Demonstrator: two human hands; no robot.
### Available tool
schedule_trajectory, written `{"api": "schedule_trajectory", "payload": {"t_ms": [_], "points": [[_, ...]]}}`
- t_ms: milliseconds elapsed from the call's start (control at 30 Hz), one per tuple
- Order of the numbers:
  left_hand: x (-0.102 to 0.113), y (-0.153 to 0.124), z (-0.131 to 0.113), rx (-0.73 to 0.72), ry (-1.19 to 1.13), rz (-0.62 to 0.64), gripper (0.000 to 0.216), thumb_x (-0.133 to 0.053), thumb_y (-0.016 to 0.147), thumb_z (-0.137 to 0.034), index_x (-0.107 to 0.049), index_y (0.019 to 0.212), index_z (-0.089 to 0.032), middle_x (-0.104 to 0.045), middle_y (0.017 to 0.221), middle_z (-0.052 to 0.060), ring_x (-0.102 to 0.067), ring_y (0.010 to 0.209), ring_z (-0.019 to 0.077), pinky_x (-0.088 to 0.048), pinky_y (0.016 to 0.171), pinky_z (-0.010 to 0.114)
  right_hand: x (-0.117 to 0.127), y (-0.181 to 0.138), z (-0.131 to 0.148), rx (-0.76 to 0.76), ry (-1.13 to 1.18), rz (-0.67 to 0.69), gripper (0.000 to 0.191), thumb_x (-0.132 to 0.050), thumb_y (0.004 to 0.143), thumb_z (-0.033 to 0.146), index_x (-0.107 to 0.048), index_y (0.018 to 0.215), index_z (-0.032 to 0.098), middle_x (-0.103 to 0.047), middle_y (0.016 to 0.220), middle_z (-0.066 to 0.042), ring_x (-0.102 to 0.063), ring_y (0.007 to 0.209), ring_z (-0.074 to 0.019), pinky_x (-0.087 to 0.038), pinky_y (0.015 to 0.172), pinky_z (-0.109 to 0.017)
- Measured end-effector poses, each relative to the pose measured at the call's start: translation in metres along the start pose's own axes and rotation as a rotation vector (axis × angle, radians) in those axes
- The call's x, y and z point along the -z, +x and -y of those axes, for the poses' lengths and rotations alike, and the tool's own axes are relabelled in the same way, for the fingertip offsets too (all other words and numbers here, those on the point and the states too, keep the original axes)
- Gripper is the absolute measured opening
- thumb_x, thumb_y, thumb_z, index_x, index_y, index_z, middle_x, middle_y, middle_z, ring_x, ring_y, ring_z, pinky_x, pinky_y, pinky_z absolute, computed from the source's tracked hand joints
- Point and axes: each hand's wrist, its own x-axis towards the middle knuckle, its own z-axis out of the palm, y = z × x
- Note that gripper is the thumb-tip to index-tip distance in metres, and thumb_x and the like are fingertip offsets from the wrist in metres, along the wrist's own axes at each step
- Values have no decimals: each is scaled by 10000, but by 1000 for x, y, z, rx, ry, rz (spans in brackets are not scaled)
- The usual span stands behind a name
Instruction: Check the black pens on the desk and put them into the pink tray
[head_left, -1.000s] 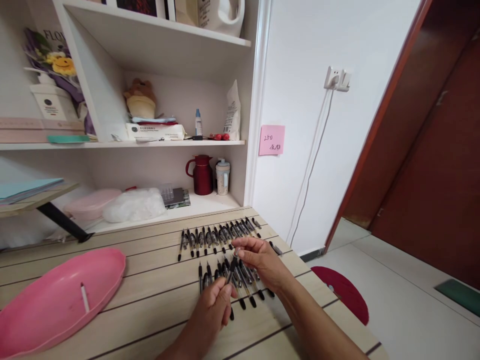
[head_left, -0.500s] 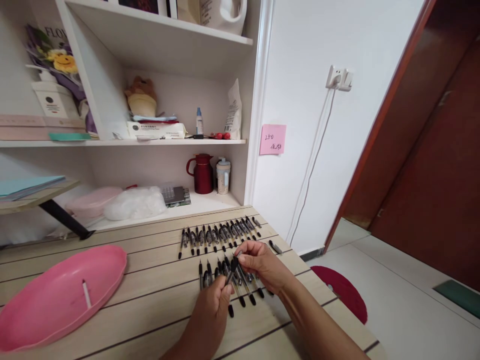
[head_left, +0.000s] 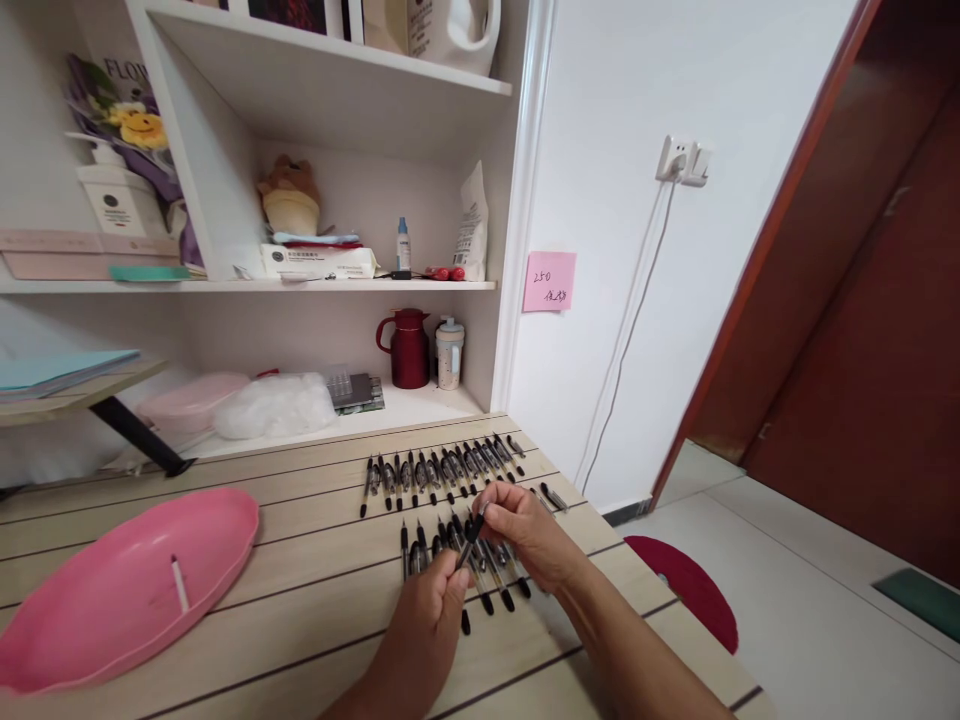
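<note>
A black pen point(head_left: 472, 537) slants between my two hands above the table. My left hand point(head_left: 429, 607) is closed around its lower part. Up at the other end, my right hand point(head_left: 526, 535) pinches the tip with thumb and fingers, which partly hide it. Beneath both hands lies a front row of pens point(head_left: 496, 580) with clear barrels and black ends, partly covered by my fingers. Farther back, a second row of pens and small pen parts point(head_left: 448, 474) runs across the table. Right of my right hand lie a few small pen parts point(head_left: 554, 497).
A pink tray point(head_left: 135, 590) holding a white pen-like stick point(head_left: 179, 584) stands on the slatted wooden table point(head_left: 315, 560) at left. Behind are shelves with a red jug point(head_left: 410, 350) and a cup point(head_left: 449, 355). A red round stool point(head_left: 686, 590) sits beyond the right edge.
The view has shifted slightly. My hands keep their grip on the pen, and its dark end shows a little more clearly between them.
</note>
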Motion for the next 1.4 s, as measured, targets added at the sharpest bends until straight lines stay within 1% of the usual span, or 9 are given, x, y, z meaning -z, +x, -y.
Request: {"api": "schedule_trajectory", "payload": {"t_ms": [100, 233, 367, 500, 667, 800, 933, 1067, 1400], "points": [[1, 0, -2, 2, -7, -3, 265, -346, 830, -403, -482, 734, -197, -391, 491, -55, -383, 472, 109, -250, 501, 222, -1, 0, -1, -36, 27, 5, 288, -668, 632, 377, -608, 821, 170, -575, 727, -9, -469, 570, -80, -299, 498, -200], [3, 1, -4, 26, -15, 33, 263, -360, 822, -405, -468, 708, -194, -391, 484, -57, -380, 460, 106, -252, 495, 222, -2, 0, -1, 39, -13, -33, 210, -724, 576, 288, -592, 677, 159, -534, 620, 27, -413, 524, -59, -302, 510, -195], [3, 1, -5, 30, 12, 25, 264, -347, 825, -400, -468, 719, -191, -389, 476, -59, -378, 459, 108, -252, 493, 224, -1, -1, -1, -1, 20, 4, 297, -689, 619, 320, -608, 870, 182, -595, 848, -28, -499, 680, -109, -365, 591, -225], [3, 0, -6, 12, 61, 31, 276, -324, 832, -400, -461, 717, -190, -385, 472, -61, -379, 462, 108, -257, 496, 223, 0, 0, -2, 52, 7, -22, 184, -723, 576, 242, -606, 692, 160, -582, 700, 1, -488, 625, -96, -367, 598, -221], [3, 0, -4, 0, 69, 28, 266, -313, 834, -397, -455, 734, -195, -395, 482, -58, -385, 470, 110, -262, 489, 219, 0, 0, -4, -28, 57, 50, 244, -680, 637, 266, -616, 853, 173, -610, 825, -35, -535, 739, -141, -395, 675, -270], [3, 2, -1, -3, 90, 23, 266, -318, 831, -395, -442, 704, -195, -403, 492, -56, -384, 471, 106, -265, 491, 219, -1, 0, -4, 45, 10, -4, 162, -722, 583, 227, -604, 671, 160, -602, 714, -6, -518, 662, -109, -385, 653, -241], [4, 3, -1, -4, 109, 24, 264, -320, 830, -390, -437, 695, -196, -382, 477, -62, -376, 467, 105, -258, 487, 220, -2, -1, -3, -13, 54, 50, 258, -697, 618, 278, -617, 842, 180, -614, 866, -36, -545, 756, -142, -401, 685, -274], [4, 3, -1, -16, 114, 29, 271, -313, 832, -390, -436, 693, -194, -391, 497, -57, -375, 470, 103, -255, 485, 220, -1, -1, -3, 26, 23, -12, 165, -708, 605, 249, -625, 711, 153, -605, 700, -10, -524, 655, -108, -388, 654, -244], [6, 2, -5, -44, 205, -18, 246, -343, 819, -360, -395, 639, -201, -368, 517, -55, -357, 507, 106, -241, 494, 216, 2, 1, -7, 6, -32, -13, 162, -704, 599, 263, -609, 678, 157, -592, 689, 2, -511, 619, -97, -393, 635, -241]]}}
